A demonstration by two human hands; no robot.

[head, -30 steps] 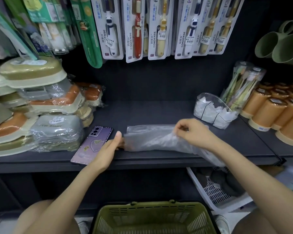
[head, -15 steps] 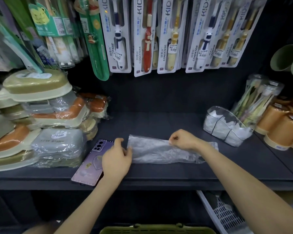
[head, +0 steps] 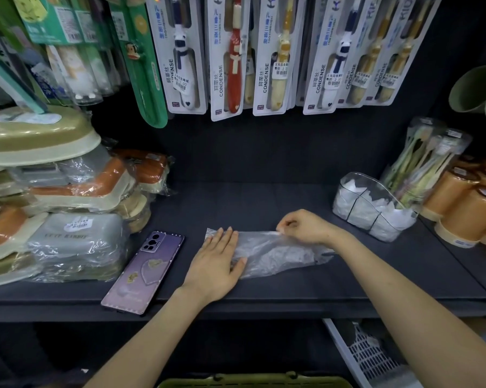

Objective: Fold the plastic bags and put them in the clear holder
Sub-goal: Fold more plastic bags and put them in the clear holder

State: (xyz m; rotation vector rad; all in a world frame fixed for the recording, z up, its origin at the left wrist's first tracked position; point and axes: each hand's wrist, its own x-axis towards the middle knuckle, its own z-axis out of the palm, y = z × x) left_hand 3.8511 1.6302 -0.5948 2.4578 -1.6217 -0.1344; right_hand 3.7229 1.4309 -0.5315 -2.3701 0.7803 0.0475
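The right hand (head: 303,226) has its fingers curled, with thumb and fingertips (head: 281,228) pinching the far edge of the plastic bag (head: 275,256) and holding that edge just off the shelf. The left hand (head: 218,261) lies flat and spread, palm down, with its straight fingers pressing the bag's left end against the shelf (head: 264,203). It grips nothing.

The bag is thin, clear and wrinkled. It lies as a long strip across the front middle of the dark shelf, running from under the left hand towards the right forearm.

The clear holder (head: 356,180) stands further right and further back, well apart from the bag, with white folded bags (head: 345,203) packed into its sections. A purple phone (head: 144,271) lies face down just left of the left hand. Wrapped boxes (head: 76,242) are stacked at the far left, and orange cups (head: 465,208) stand at the far right. Toothbrush packs (head: 230,57) hang above. Below the shelf edge, the rim of a green basket (head: 253,382) shows.
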